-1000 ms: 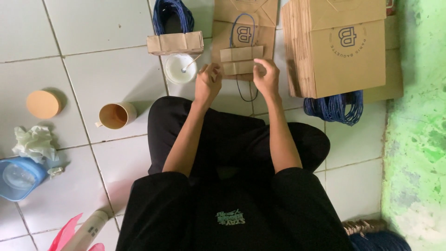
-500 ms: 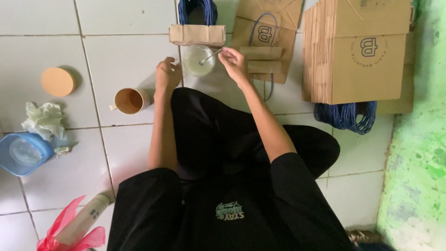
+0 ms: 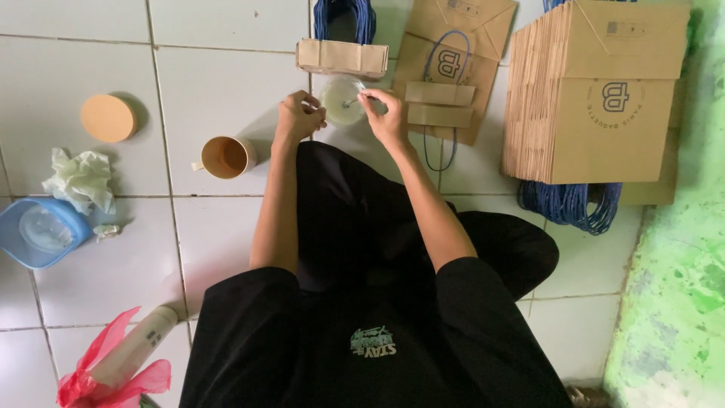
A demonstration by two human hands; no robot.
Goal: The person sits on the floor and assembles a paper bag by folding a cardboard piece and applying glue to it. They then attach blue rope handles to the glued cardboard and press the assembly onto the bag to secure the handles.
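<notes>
I sit cross-legged on a white tiled floor. My left hand [image 3: 297,119] rests against the left side of a small clear cup of whitish paste [image 3: 341,102]. My right hand [image 3: 385,117] pinches a thin stick whose tip dips into that cup. Just right of my right hand lies a flat brown paper bag [image 3: 453,68] with a blue cord handle and two brown paper strips [image 3: 440,103] laid across it. A bundle of folded brown paper strips [image 3: 342,57] lies behind the cup.
A tall stack of brown paper bags [image 3: 596,94] stands at the right on coils of blue cord [image 3: 570,205]. A tan mug [image 3: 224,157], round lid [image 3: 108,118], crumpled tissue [image 3: 81,177] and blue bowl [image 3: 38,234] lie left. A green wall [image 3: 680,264] runs along the right.
Both hands left the paper strips on the flat bag and moved left to the paste cup; my right hand now holds the stick in it. The view shifted slightly.
</notes>
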